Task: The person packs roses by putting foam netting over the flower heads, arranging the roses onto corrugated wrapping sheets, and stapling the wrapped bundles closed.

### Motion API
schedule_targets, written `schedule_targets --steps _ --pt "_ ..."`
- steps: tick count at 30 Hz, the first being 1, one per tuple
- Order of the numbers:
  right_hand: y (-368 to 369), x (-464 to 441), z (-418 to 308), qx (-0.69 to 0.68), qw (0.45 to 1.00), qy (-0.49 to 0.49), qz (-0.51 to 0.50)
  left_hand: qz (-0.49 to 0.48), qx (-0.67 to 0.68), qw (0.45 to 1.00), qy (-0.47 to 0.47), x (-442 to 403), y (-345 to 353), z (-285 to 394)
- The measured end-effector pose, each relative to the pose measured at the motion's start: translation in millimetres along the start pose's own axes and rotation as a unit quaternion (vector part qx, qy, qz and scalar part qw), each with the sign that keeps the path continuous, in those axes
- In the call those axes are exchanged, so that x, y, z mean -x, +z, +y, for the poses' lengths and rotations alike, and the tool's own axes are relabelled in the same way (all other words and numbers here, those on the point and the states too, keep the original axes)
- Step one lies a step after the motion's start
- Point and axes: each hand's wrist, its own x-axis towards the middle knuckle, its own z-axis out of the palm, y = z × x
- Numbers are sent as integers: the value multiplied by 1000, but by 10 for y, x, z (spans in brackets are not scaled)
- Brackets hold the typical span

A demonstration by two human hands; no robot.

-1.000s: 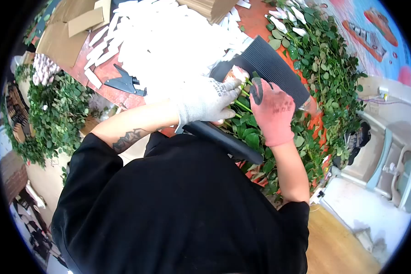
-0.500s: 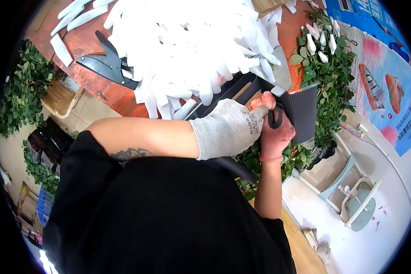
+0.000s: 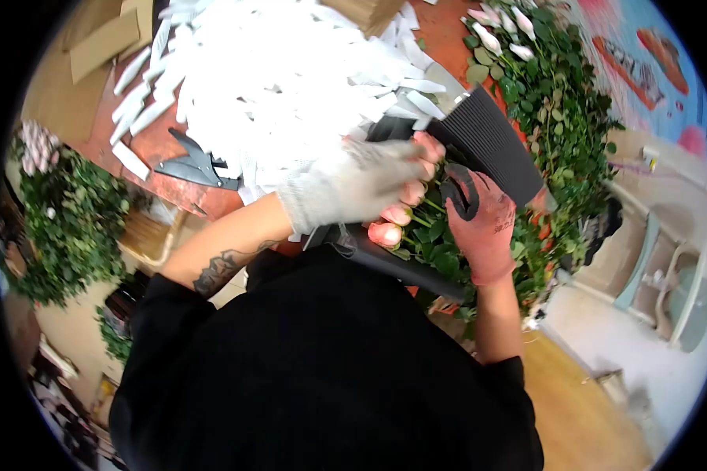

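My left hand (image 3: pixel 357 179), in a whitish knit glove, is blurred by motion over a row of pink roses (image 3: pixel 385 234). Its fingers look stretched out, and nothing shows in them. Several rose heads lie side by side in a dark holder (image 3: pixel 401 267), their green stems running right. My right hand (image 3: pixel 483 220), in a red glove with black fingertips, is beside the stems and leaves with its fingers curled; whatever is in them is hidden. Just above it stands a black ribbed panel (image 3: pixel 495 141).
White mesh sleeves (image 3: pixel 275 86) are heaped on the red table (image 3: pixel 98 161), with a black-handled cutting tool (image 3: pixel 200 165) at the left. Leafy roses (image 3: pixel 565 118) in white sleeves fill the right side. A tan basket (image 3: pixel 153 235) stands at lower left.
My hands have come apart; the left is now over the rose row and the right is at the stems. More rose heads show. The view has shifted.
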Motion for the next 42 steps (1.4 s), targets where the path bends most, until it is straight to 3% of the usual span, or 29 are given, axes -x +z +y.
schedule_targets --steps 1,3,5,7,9,14,22,24,27,28,29,31,32,33,34,36,40,42 --pt "-37 25 11 -9 1000 19 14 2 8 999 -33 -21 -110 33" --pt "-118 70 19 -26 999 17 -12 55 -89 994 -13 52 -63 -132" --pt "-163 117 16 -69 997 34 19 23 -140 990 -23 61 -24 -133" --pt "-179 193 10 -102 992 68 -40 -8 -188 981 -35 52 -14 -101" --pt "-141 270 12 -134 988 80 -7 -23 -174 983 -55 23 -12 -74" --pt "-117 320 61 -186 979 73 -37 -41 -173 983 -46 5 20 -146" --pt "9 342 31 -189 979 72 1 -36 -149 987 -51 58 68 -201" --pt "-7 332 15 -195 978 75 2 10 -137 990 -28 65 89 -197" --pt "-43 262 57 -191 979 78 -4 36 -161 985 -39 -4 -130 135" --pt "-8 222 94 -135 988 62 29 98 -136 986 1 -20 -146 205" --pt "34 196 124 -79 994 48 59 96 -134 986 3 -50 -168 278" --pt "161 113 184 -49 996 22 77 1 -117 988 99 -120 -198 426" --pt "199 52 185 -22 999 17 36 -38 -121 987 102 -175 -171 489" --pt "251 -10 198 5 1000 12 -5 -36 -123 986 103 -205 -125 473" --pt "346 -53 209 23 999 -21 36 -93 -167 978 79 -234 -71 415" --pt "415 -67 210 36 999 -29 20 -166 -191 967 21 -291 -49 389" --pt "330 -34 149 33 999 -15 4 -147 -161 973 73 -351 -100 341" --pt "302 21 145 23 1000 -4 14 -63 -155 976 137 -426 -141 257"
